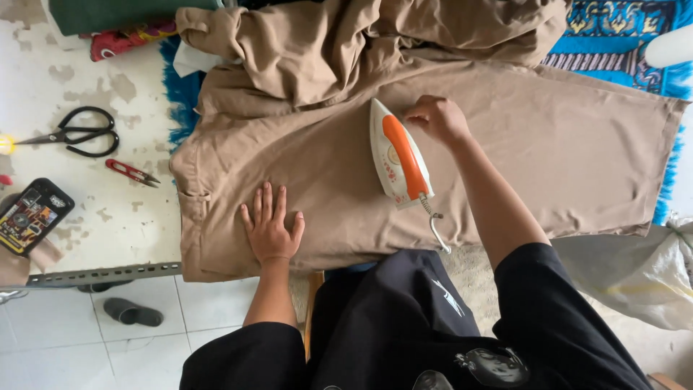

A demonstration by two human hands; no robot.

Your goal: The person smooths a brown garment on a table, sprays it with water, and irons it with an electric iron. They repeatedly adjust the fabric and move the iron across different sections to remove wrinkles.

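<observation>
A white iron with an orange handle (399, 160) lies on a spread of tan fabric (548, 155), near the middle of the table and a little toward its near edge. Its pointed nose aims at the far edge, and its grey cord (436, 231) curls off the heel toward the person. The right hand (435, 117) rests on the fabric just beside the nose of the iron, on its right; the fingers are curled and seem to pinch or press the cloth, not the iron handle, though whether they hold a fold cannot be told. The left hand (271, 227) lies open and flat, fingers spread, palm down on the fabric near the near edge, left of the iron and well apart from it.

The tan fabric covers most of the table from the middle to the right edge, smooth where the hands work and bunched into thick folds toward the far edge. Under it, a blue patterned cloth (613, 40) shows at the far right corner and along the fabric's left side.

The left part of the table (79, 231) is bare, white and worn. On it lie black-handled scissors (78, 133), small red thread snips (131, 172) nearer the fabric, and a phone (32, 215) close to the left edge. A dark slipper (130, 312) sits on the tiled floor below the near edge.
</observation>
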